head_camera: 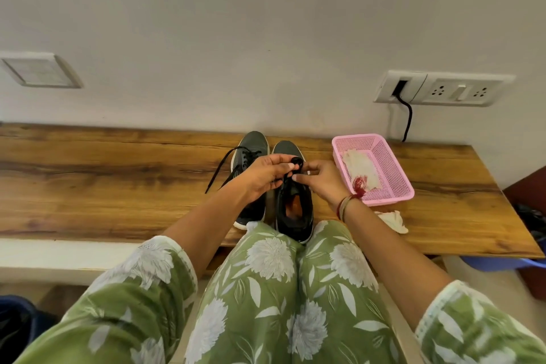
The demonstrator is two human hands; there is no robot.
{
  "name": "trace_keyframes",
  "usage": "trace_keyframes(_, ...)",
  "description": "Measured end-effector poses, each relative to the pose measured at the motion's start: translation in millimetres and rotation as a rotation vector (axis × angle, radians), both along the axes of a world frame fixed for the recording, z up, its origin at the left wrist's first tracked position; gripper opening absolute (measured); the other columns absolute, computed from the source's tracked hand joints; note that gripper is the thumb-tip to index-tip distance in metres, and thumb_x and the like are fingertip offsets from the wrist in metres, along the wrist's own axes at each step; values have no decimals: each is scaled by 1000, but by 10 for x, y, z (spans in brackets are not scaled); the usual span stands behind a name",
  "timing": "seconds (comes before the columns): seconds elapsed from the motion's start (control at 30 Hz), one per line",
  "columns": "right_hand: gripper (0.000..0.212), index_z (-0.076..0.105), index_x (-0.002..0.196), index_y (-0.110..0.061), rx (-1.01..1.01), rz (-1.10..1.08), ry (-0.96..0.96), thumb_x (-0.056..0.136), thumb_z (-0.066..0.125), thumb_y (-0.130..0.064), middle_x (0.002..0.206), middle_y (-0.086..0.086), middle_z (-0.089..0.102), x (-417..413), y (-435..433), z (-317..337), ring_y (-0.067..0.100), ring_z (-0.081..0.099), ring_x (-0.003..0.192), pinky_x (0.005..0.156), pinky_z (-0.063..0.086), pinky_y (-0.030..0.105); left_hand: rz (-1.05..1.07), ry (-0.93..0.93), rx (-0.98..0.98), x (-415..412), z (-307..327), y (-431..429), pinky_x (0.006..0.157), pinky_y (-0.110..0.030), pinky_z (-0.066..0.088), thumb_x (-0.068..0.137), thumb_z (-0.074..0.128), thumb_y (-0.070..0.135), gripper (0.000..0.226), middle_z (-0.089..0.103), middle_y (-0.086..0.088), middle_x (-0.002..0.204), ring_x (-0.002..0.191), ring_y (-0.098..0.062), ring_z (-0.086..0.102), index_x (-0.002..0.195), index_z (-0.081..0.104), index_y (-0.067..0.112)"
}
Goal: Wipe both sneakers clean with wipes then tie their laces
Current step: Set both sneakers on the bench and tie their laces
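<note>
Two dark sneakers stand side by side on a wooden bench (118, 180), toes toward the wall at its back edge and heels at the front edge, near the person's knees. The left hand (263, 176) and the right hand (320, 179) meet above the right sneaker (294, 213), each pinching part of its black lace (297, 163), which is bunched into a small loop between the fingertips. The left sneaker (251, 156) sits just beside it, partly hidden by the left forearm, with its loose laces (220, 170) trailing out over the wood to the left. Toward the right end of the bench is a pink basket (393, 174) holding a crumpled used wipe (359, 168). Another crumpled wipe (393, 221) lies on the wood near the front edge, just in front of the basket. A red thread bracelet (347, 202) circles the right wrist.
</note>
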State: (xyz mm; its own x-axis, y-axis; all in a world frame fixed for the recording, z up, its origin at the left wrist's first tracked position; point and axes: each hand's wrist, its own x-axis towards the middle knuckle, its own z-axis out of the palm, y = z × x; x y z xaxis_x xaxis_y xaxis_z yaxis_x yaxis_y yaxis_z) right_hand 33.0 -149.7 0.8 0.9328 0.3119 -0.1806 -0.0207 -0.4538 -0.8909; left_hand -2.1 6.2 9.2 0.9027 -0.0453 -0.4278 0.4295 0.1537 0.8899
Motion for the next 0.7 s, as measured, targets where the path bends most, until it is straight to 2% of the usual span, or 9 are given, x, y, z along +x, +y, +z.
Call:
trace_keyframes(0.07, 9, 68, 78, -9, 52, -45, 5, 78, 75, -14, 81, 11, 68, 12, 21, -55, 23, 65, 76, 71, 52, 33, -13, -27, 43, 7, 5, 7, 80, -21, 43, 95, 57, 9, 19, 71, 12, 84, 81, -1, 61, 101, 65, 24)
trace_keyframes(0.13, 7, 65, 80, -14, 196, -46, 159, 85, 69, -15, 76, 4, 63, 19, 3, -47, 13, 57, 69, 62, 45, 26, 17, -46, 65, 32, 3, 40, 90, -27, 45, 93, 59, 7, 20, 71, 7, 86, 82, -5, 62, 105, 63, 22)
trace_keyframes(0.17, 6, 63, 82, -16, 294, -68, 269, 88, 65, -15, 74, -1, 61, 25, -28, -35, 10, 53, 68, 59, 41, 23, 46, -38, 55, 38, 2, 68, 91, -29, 46, 92, 60, 6, 22, 71, 4, 86, 81, -7, 63, 110, 60, 20)
trace_keyframes(0.23, 8, 62, 82, -18, 443, -147, 454, 90, 62, -15, 71, -6, 60, 49, -152, -14, 6, 50, 65, 55, 36, 19, 118, -1, -16, 35, -12, 145, 81, -25, 47, 93, 58, 5, 27, 71, 2, 82, 76, -8, 63, 117, 56, 17)
trace_keyframes(0.37, 11, 64, 80, -16, 613, -195, 658, 89, 59, -18, 77, -4, 59, 92, -395, 5, 4, 48, 57, 45, 35, 15, 260, 44, -219, -43, -30, 282, 64, -21, 46, 94, 51, 7, 20, 67, 4, 69, 67, -8, 59, 110, 58, 17)
trace_keyframes(0.43, 11, 65, 78, -16, 672, -123, 673, 87, 59, -19, 81, -3, 60, 105, -419, 58, 6, 47, 58, 45, 35, 16, 273, 29, -286, -64, 4, 292, 63, -20, 43, 95, 49, 11, 18, 66, 7, 67, 67, -7, 57, 106, 61, 19)
trace_keyframes(0.5, 10, 64, 80, -15, 685, -31, 658, 84, 59, -22, 83, -2, 60, 125, -395, 161, 6, 47, 57, 44, 36, 16, 229, -16, -274, -54, 91, 271, 61, -20, 42, 97, 47, 13, 18, 63, 7, 69, 68, -7, 56, 105, 62, 19)
trace_keyframes(0.7, 7, 64, 80, -17, 500, 168, 545, 82, 61, -23, 79, -1, 54, 175, -299, 584, 5, 41, 52, 44, 31, 16, -35, -178, -60, 34, 613, 102, 59, -20, 38, 99, 47, 14, 17, 57, 6, 75, 65, -5, 53, 104, 63, 19)
